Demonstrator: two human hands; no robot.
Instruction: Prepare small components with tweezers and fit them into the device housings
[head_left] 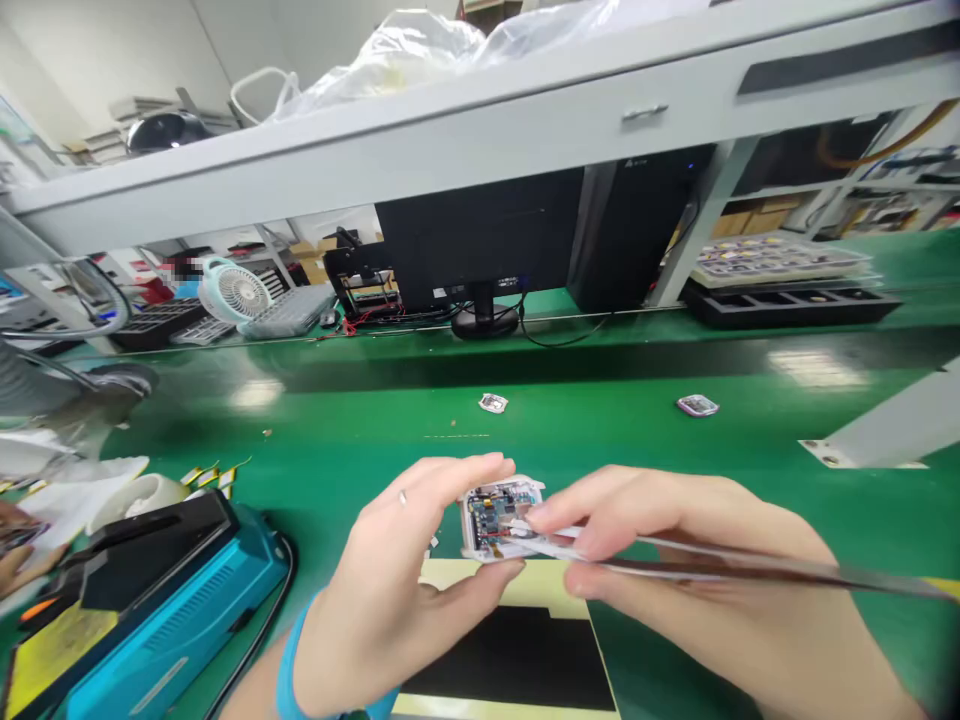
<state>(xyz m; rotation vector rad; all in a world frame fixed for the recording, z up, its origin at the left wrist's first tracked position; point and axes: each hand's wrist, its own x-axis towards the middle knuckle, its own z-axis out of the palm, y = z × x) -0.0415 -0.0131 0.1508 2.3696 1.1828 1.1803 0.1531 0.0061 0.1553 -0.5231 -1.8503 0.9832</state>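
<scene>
My left hand [420,555] grips a small white-cased device [491,515] by its top and bottom edges. The case lies open toward me, and a dark circuit board with tiny parts shows inside. Pinched in my right hand [675,560] is a pair of metal tweezers [720,565], its pale tips touching the right part of the board. Whether the tips hold a tiny part, I cannot make out. Below the device, a black and yellow mat [517,655] lies on the bench.
Two similar small devices, one white [493,403] and one purple-edged [697,405], lie farther back on the green bench [360,410]. At left stands a blue machine [180,620] with a black cable. Behind are a monitor [487,240] and a metal bench leg [892,420]. Another person's hand [15,550] shows far left.
</scene>
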